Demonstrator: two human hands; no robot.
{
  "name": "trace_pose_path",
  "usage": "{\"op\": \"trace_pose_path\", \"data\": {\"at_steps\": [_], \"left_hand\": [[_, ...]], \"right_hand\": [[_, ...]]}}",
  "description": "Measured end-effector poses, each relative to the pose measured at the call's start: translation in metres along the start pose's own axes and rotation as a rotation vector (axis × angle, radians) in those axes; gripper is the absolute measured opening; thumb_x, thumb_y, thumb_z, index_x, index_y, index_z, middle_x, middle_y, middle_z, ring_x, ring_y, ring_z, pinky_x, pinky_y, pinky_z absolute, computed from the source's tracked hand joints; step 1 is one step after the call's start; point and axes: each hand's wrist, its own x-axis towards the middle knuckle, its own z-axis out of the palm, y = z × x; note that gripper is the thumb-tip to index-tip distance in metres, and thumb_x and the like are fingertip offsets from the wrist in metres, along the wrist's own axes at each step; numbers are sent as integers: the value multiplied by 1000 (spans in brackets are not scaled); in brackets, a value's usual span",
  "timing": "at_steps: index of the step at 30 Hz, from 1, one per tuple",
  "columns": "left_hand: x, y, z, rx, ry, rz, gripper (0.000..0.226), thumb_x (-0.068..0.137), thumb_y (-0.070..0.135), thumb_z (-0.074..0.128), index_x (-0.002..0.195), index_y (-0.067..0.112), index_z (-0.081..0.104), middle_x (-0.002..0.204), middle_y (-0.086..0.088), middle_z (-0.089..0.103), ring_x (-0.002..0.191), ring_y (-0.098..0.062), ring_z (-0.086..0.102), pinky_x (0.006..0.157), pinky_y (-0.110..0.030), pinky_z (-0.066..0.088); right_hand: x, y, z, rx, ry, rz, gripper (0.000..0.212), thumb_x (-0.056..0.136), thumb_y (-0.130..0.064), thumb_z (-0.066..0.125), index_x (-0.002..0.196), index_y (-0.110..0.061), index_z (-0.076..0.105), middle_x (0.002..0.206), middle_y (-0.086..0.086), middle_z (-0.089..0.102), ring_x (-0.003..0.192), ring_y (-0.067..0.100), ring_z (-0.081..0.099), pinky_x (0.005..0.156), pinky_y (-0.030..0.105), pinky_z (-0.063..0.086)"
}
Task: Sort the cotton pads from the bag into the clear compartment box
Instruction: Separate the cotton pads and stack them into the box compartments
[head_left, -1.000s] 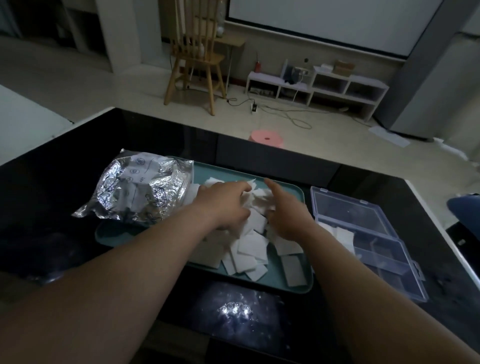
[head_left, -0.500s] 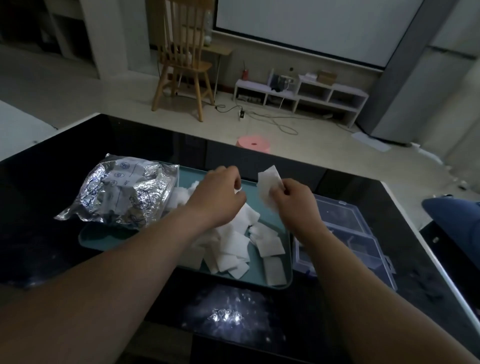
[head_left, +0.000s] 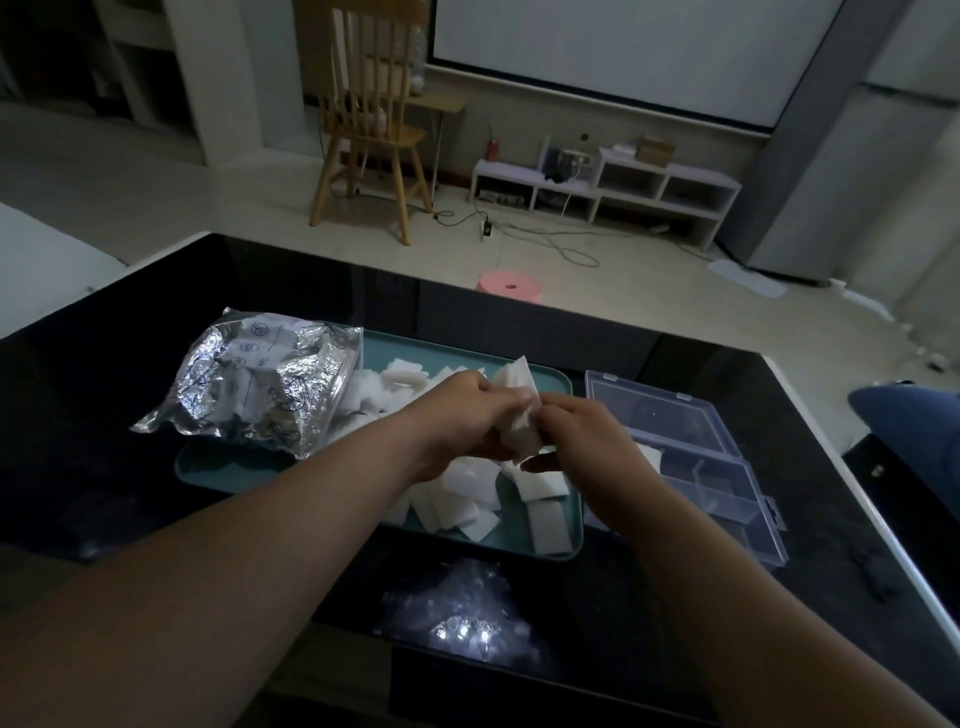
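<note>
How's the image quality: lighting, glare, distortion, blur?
Head view: dim and underexposed; a bright glare patch on the glossy black table near its front edge; speckled highlights on the foil bag; wide-angle bowing of the table edges; cotton pads held by left hand and right hand look soft.

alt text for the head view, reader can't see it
The left hand and right hand pinch cotton pads above a teal tray strewn with more. A foil bag lies on its left end, an open clear compartment box to its right.
</note>
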Motion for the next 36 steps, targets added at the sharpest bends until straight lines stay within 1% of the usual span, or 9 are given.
{"op": "trace_pose_path", "data": {"at_steps": [6, 9, 13, 19, 24, 27, 29, 33, 36], "left_hand": [[2, 0, 0, -165, -11, -31, 37, 100, 24, 65, 131, 25, 45, 110, -18, 70, 76, -28, 77, 67, -39, 63], [1, 2, 0, -203, -66, -41, 25, 104, 24, 56, 128, 17, 53, 104, -18, 71, 72, -28, 73, 64, -35, 60], [-2, 4, 1, -264, -127, -30, 14, 106, 24, 54, 110, 11, 57, 81, -9, 73, 81, -33, 59, 67, -36, 50], [1, 1, -3, -262, -79, -81, 23, 106, 21, 55, 127, 29, 53, 113, -17, 67, 86, -28, 73, 69, -35, 62], [6, -4, -4, -96, 66, -35, 29, 104, 14, 40, 125, 26, 56, 94, -19, 68, 75, -25, 66, 60, -31, 58], [8, -4, -5, -216, 74, -72, 23, 104, 22, 47, 123, 26, 58, 86, -10, 54, 63, -21, 57, 55, -29, 54], [8, -3, -7, -335, 21, -122, 24, 103, 34, 55, 124, 22, 57, 88, -9, 50, 65, -22, 58, 55, -31, 55], [9, -2, -11, -457, -73, -199, 43, 101, 50, 56, 118, 11, 56, 90, -11, 55, 68, -23, 60, 66, -38, 57], [6, -1, -8, -440, -207, -195, 49, 101, 59, 50, 115, 15, 65, 88, -9, 57, 71, -20, 57, 72, -36, 55]], "right_hand": [[-5, 4, -6, -293, -65, -151, 33, 100, -26, 67, 132, -31, 63, 101, -8, 77, 87, 8, 74, 80, 35, 63], [-3, 6, -2, -442, 57, -207, 20, 98, -27, 65, 118, -30, 67, 90, -6, 74, 76, 10, 70, 71, 38, 61], [-3, 4, 2, -517, 184, -218, 10, 99, -23, 61, 107, -25, 66, 81, -7, 68, 68, 8, 62, 60, 23, 46], [-2, 4, 1, -413, 288, -208, 7, 103, -26, 61, 109, -24, 62, 88, -11, 66, 74, -1, 65, 54, 13, 47], [3, 11, -2, -497, 326, -111, 5, 102, -26, 59, 104, -21, 59, 95, -4, 66, 77, 12, 64, 65, 34, 60], [6, 19, 1, -619, 239, -35, 9, 100, -29, 59, 101, -21, 60, 90, -1, 67, 76, 17, 64, 69, 42, 60], [7, 23, 4, -663, 172, -18, 23, 99, -36, 61, 117, -21, 60, 103, 0, 69, 86, 17, 67, 79, 45, 61], [1, 2, -4, -573, 198, -187, 41, 100, -49, 60, 134, -26, 55, 127, -11, 59, 112, 7, 57, 97, 33, 52], [-9, -12, -7, -566, -2, -330, 49, 89, -59, 71, 129, -35, 54, 127, -21, 53, 115, 0, 52, 93, 20, 44]]}}
